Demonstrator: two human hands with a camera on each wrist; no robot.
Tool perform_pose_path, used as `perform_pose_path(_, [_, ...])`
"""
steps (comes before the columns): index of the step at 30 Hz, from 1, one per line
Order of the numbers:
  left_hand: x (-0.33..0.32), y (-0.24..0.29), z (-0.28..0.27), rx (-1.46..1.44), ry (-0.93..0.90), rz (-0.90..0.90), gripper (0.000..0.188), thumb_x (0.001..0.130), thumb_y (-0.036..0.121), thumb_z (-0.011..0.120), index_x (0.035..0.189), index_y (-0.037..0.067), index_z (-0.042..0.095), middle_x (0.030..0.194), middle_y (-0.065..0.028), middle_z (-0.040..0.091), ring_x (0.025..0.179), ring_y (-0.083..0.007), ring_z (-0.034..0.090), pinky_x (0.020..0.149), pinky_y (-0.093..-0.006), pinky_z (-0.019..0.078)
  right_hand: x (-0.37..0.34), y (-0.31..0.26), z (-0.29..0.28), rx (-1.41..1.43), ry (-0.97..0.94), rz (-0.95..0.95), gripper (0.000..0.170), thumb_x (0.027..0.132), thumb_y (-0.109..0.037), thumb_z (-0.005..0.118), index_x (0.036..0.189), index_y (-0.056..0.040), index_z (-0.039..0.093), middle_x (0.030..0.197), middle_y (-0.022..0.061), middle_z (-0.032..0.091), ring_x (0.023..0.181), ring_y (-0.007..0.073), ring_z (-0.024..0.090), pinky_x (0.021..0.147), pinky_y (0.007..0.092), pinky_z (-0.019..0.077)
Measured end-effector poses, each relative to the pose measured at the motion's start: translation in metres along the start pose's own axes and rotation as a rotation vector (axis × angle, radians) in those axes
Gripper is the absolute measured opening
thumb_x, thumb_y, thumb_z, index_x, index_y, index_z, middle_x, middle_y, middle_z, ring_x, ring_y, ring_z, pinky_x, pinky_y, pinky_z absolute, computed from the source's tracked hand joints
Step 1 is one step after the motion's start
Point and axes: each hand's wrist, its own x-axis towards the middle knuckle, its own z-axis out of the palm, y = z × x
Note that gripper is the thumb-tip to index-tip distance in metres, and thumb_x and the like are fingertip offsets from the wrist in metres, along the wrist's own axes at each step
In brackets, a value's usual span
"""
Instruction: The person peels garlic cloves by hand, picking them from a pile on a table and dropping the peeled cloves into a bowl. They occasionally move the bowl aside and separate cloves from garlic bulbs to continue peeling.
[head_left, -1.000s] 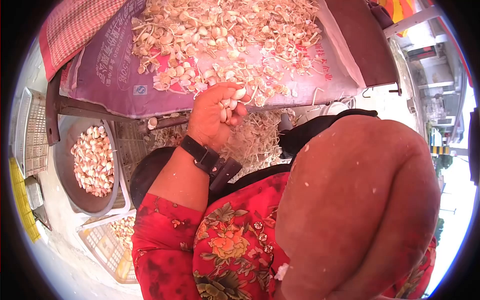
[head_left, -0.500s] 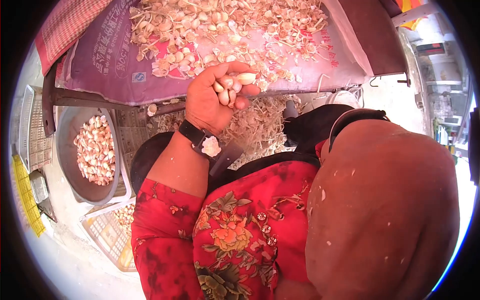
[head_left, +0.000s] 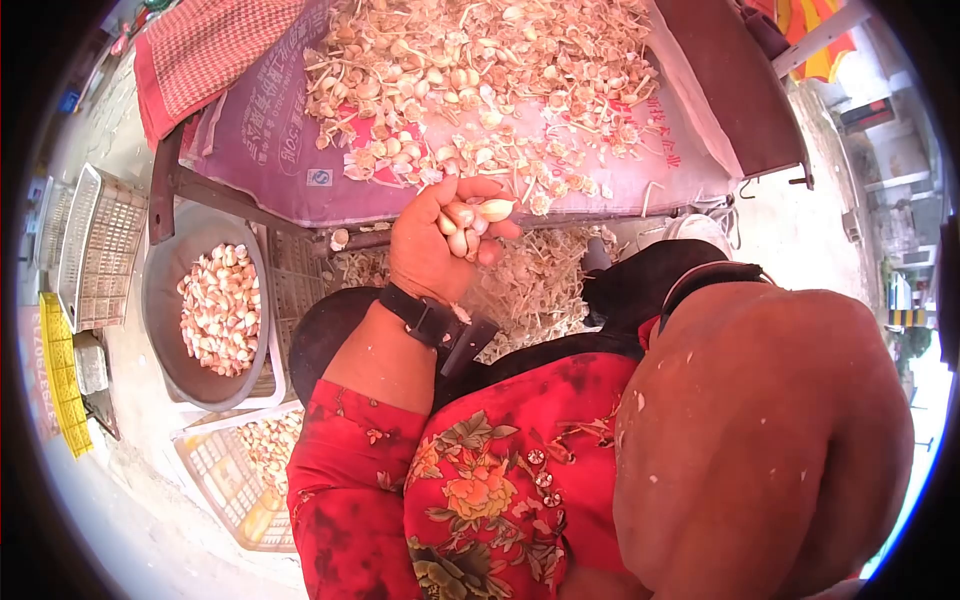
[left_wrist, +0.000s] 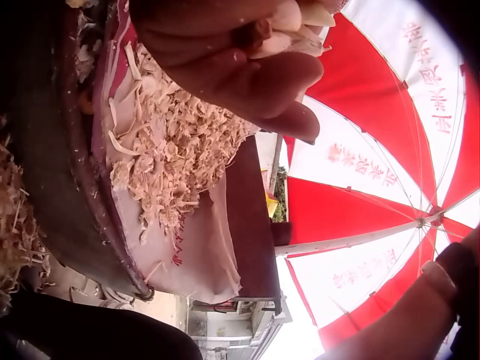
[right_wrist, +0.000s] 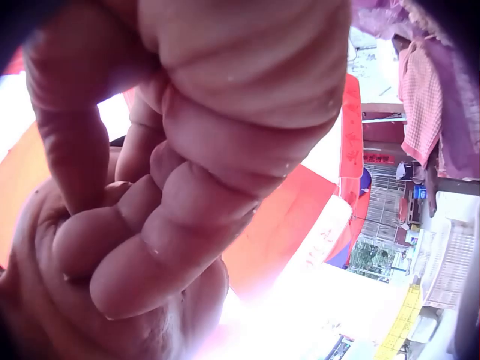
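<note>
Several garlic cloves [head_left: 466, 228] lie in my left hand [head_left: 420, 245], held by its curled fingers just in front of the table edge. In the left wrist view, pale cloves [left_wrist: 281, 34] show between the fingers [left_wrist: 285, 79]. A spread of garlic and dry skins [head_left: 470, 75] covers the purple sack [head_left: 270, 165] on the table beyond this hand. My right hand [head_left: 760, 430] is raised and looms large close to the head camera. Its fingers [right_wrist: 150, 247] are curled with their tips against skin in the right wrist view, and no object shows in them.
A grey basin [head_left: 160, 300] of cloves stands at left, with a shallow plastic basket [head_left: 215, 470] of garlic below it. Dry garlic skins [head_left: 540, 285] are heaped under the table. A checked cloth [head_left: 215, 70] hangs at the table corner. A red-and-white umbrella [left_wrist: 352, 75] spreads overhead.
The right hand has shifted rightward in the head view. My left hand still holds the cloves, which now lie lower against its fingers. A pale flake seen over the left wristband has left that spot.
</note>
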Motion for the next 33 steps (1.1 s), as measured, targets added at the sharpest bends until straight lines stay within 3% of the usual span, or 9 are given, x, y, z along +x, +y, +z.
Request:
perform_pose_path(10, [-0.042, 0.006, 0.02, -0.158, -0.03, -0.045, 0.054, 0.094, 0.046, 0.037, 0.107, 0.0, 0.061, 0.098, -0.0166, 0.066, 0.084, -0.0285, 0.066, 0.054, -0.0311, 0.0474, -0.002, 0.004, 0.014, 0.022, 0.061, 0.026, 0.013, 0.086, -0.003, 0.059, 0.097, 0.0027, 0.057, 0.083, 0.013, 0.064, 0.064, 0.0159, 0.062, 0.057, 0.0251, 0.0502])
perform_pose_path(12, [-0.052, -0.001, 0.019, -0.15, 0.0, -0.122, 0.055, 0.094, 0.047, 0.035, 0.105, 0.0, 0.062, 0.093, -0.0147, 0.067, 0.079, -0.0269, 0.066, 0.053, -0.0294, 0.0478, -0.003, 0.009, 0.003, 0.026, 0.153, 0.05, 0.013, 0.086, -0.004, 0.059, 0.097, 0.0027, 0.057, 0.083, 0.0131, 0.064, 0.063, 0.0159, 0.061, 0.056, 0.025, 0.0501])
perform_pose_path(15, [-0.062, 0.0, 0.03, -0.15, 0.014, -0.024, 0.05, 0.094, 0.043, 0.037, 0.101, 0.0, 0.062, 0.086, -0.0125, 0.067, 0.071, -0.0238, 0.064, 0.052, -0.0306, 0.0474, -0.013, 0.026, -0.018, -0.045, 0.388, 0.174, 0.013, 0.087, -0.005, 0.059, 0.097, 0.0026, 0.057, 0.083, 0.0132, 0.065, 0.063, 0.0158, 0.061, 0.056, 0.0249, 0.0499])
perform_pose_path(16, [-0.061, 0.0, 0.03, -0.169, 0.113, 0.008, 0.043, 0.094, 0.038, 0.04, 0.096, 0.001, 0.062, 0.081, -0.0098, 0.065, 0.066, -0.0211, 0.061, 0.049, -0.0313, 0.046, -0.018, 0.035, -0.027, -0.096, 0.496, 0.261, 0.013, 0.087, -0.005, 0.059, 0.097, 0.0026, 0.057, 0.083, 0.0133, 0.065, 0.062, 0.0158, 0.061, 0.056, 0.0248, 0.0499])
perform_pose_path(17, [-0.064, 0.003, 0.032, -0.126, 0.116, -0.022, 0.037, 0.094, 0.035, 0.043, 0.091, 0.003, 0.061, 0.077, -0.0079, 0.064, 0.068, -0.0201, 0.061, 0.048, -0.0318, 0.0443, -0.022, 0.044, -0.036, -0.149, 0.593, 0.378, 0.012, 0.087, -0.006, 0.059, 0.097, 0.0019, 0.057, 0.081, 0.0102, 0.065, 0.061, 0.0129, 0.06, 0.055, 0.0227, 0.0479])
perform_pose_path(19, [-0.061, 0.003, 0.011, -0.121, -0.102, -0.068, 0.033, 0.095, 0.032, 0.039, 0.102, 0.005, 0.058, 0.088, -0.0078, 0.064, 0.079, -0.0203, 0.063, 0.06, -0.0319, 0.0488, -0.029, 0.061, -0.044, -0.25, 0.689, 0.484, 0.01, 0.086, -0.006, 0.06, 0.093, 0.0011, 0.058, 0.078, 0.0082, 0.064, 0.061, 0.0104, 0.059, 0.053, 0.0225, 0.0478])
perform_pose_path(20, [-0.062, 0.001, 0.009, -0.121, -0.026, -0.076, 0.032, 0.095, 0.031, 0.04, 0.1, 0.005, 0.058, 0.085, -0.007, 0.064, 0.077, -0.0197, 0.062, 0.058, -0.0312, 0.0469, -0.031, 0.068, -0.047, -0.301, 0.734, 0.536, 0.009, 0.086, -0.007, 0.061, 0.091, 0.0007, 0.059, 0.076, 0.0071, 0.064, 0.061, 0.0091, 0.059, 0.052, 0.0224, 0.0477])
perform_pose_path(22, [-0.063, -0.002, 0.014, -0.12, 0.121, -0.096, 0.029, 0.094, 0.03, 0.042, 0.096, 0.006, 0.058, 0.081, -0.0053, 0.063, 0.072, -0.0183, 0.061, 0.054, -0.0299, 0.0431, -0.035, 0.078, -0.052, -0.352, 0.725, 0.571, 0.011, 0.084, -0.007, 0.062, 0.091, 0.0005, 0.06, 0.074, 0.0069, 0.064, 0.06, 0.009, 0.059, 0.052, 0.0223, 0.0472])
perform_pose_path(33, [-0.052, -0.019, 0.011, -0.117, 0.21, -0.018, 0.024, 0.093, 0.025, 0.041, 0.092, 0.007, 0.057, 0.076, -0.0052, 0.061, 0.065, -0.0175, 0.058, 0.05, -0.0295, 0.0402, -0.03, 0.112, -0.054, -0.572, 0.747, 0.609, 0.014, 0.09, -0.012, 0.059, 0.095, 0.0007, 0.062, 0.072, 0.0031, 0.062, 0.059, 0.0066, 0.057, 0.053, 0.0209, 0.0454])
